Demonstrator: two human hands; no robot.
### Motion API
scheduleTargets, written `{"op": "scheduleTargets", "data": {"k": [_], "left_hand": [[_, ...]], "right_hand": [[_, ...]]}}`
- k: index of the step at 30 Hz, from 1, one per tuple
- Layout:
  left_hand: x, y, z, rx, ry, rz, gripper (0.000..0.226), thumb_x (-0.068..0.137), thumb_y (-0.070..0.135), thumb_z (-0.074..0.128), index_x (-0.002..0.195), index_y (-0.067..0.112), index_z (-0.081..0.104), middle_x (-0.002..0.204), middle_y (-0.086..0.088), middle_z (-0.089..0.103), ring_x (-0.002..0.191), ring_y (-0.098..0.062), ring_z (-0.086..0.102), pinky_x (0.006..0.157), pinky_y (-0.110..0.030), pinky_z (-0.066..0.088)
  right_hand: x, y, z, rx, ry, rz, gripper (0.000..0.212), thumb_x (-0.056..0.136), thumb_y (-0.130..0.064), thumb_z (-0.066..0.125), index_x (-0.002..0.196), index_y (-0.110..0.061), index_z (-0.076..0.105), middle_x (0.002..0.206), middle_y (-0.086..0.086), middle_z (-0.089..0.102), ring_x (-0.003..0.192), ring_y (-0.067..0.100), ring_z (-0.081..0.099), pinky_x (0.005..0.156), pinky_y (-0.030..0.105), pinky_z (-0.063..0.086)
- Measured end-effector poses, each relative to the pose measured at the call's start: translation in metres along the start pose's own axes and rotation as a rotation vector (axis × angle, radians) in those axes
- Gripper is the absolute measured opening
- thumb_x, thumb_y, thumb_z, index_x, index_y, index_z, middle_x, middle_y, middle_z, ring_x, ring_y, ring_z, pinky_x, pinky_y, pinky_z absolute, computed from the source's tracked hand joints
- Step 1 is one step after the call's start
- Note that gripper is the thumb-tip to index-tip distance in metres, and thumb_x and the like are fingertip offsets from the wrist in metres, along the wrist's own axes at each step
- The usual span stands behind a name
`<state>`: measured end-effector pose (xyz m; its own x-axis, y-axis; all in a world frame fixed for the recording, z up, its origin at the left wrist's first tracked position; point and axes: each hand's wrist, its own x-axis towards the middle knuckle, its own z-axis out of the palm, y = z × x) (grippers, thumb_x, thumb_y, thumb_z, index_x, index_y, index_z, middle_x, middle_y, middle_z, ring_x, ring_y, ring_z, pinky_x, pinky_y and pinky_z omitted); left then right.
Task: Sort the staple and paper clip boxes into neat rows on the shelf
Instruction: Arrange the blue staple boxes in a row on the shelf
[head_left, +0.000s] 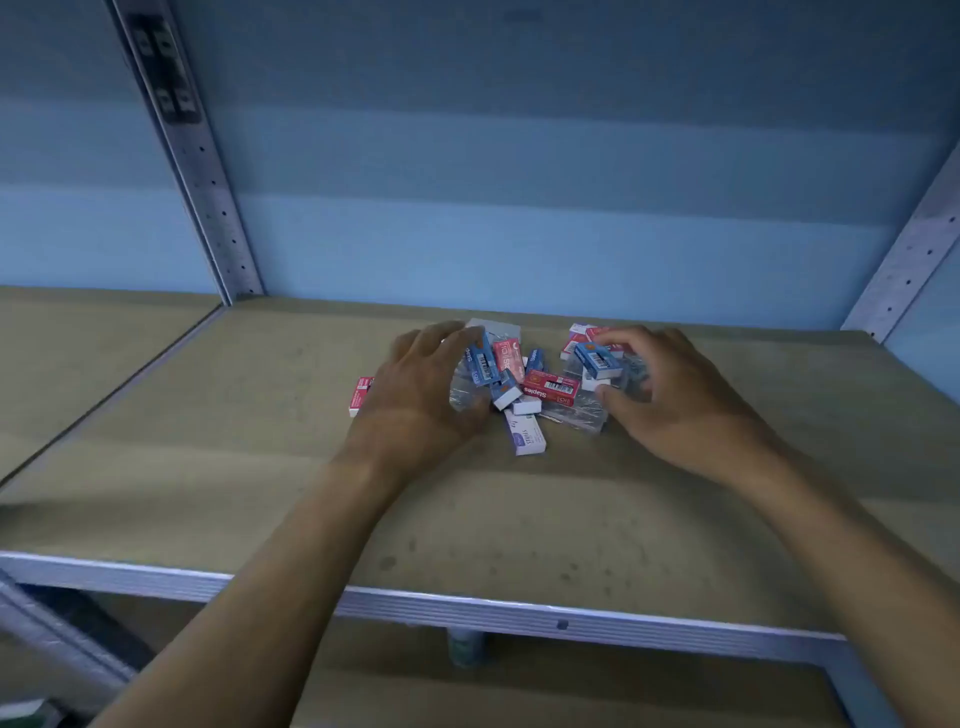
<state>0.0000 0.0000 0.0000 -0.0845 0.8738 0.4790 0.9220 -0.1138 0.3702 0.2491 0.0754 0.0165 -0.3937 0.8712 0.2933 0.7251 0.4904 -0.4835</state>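
Staple boxes (549, 388) lie heaped mid-shelf (208, 441). Left hand (421, 389), palm down, fingers pinching a blue box (480, 364); right hand (675, 395) pinches another blue box (598, 359).

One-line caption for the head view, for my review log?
Left hand and right hand each grip a blue box from a jumbled pile of staple boxes on the shelf; no rows yet.

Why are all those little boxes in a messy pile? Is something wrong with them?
They look undamaged, just jumbled. The red and blue staple boxes lie heaped at odd angles mid-shelf, some on clear plastic packets. One red box sits apart by the left hand. No rows yet.
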Motion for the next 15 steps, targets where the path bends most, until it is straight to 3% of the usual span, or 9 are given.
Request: {"op": "scheduleTargets", "data": {"k": [7, 11, 15], "left_hand": [[0.01, -0.007, 0.008, 0.033, -0.03, -0.054, 0.068, 0.083, 0.045, 0.069, 0.144, 0.031, 0.045, 0.144, 0.009, 0.05, 0.133, -0.021, 0.04, 0.109, -0.035, 0.038], [0.014, -0.008, 0.008, 0.068, -0.005, -0.065, 0.063, 0.082, 0.044, 0.071, 0.139, 0.031, 0.05, 0.138, 0.006, 0.054, 0.127, -0.023, 0.045, 0.101, -0.038, 0.042], [0.015, -0.006, 0.009, 0.067, 0.035, -0.063, 0.059, 0.08, 0.047, 0.072, 0.133, 0.028, 0.055, 0.132, 0.004, 0.059, 0.119, -0.024, 0.051, 0.095, -0.038, 0.045]], "right_hand": [[0.007, 0.001, 0.014, -0.089, -0.008, 0.017, 0.048, 0.094, -0.035, 0.059, 0.14, -0.045, 0.052, 0.138, -0.008, 0.052, 0.127, 0.025, 0.051, 0.106, 0.041, 0.044], [0.01, -0.001, 0.016, -0.079, 0.064, 0.017, 0.031, 0.09, -0.032, 0.066, 0.121, -0.038, 0.068, 0.123, -0.006, 0.061, 0.115, 0.023, 0.057, 0.094, 0.038, 0.049], [0.01, -0.003, 0.013, -0.051, 0.136, 0.043, 0.022, 0.083, -0.021, 0.073, 0.102, -0.032, 0.072, 0.111, -0.008, 0.068, 0.103, 0.02, 0.063, 0.086, 0.036, 0.052]]}}
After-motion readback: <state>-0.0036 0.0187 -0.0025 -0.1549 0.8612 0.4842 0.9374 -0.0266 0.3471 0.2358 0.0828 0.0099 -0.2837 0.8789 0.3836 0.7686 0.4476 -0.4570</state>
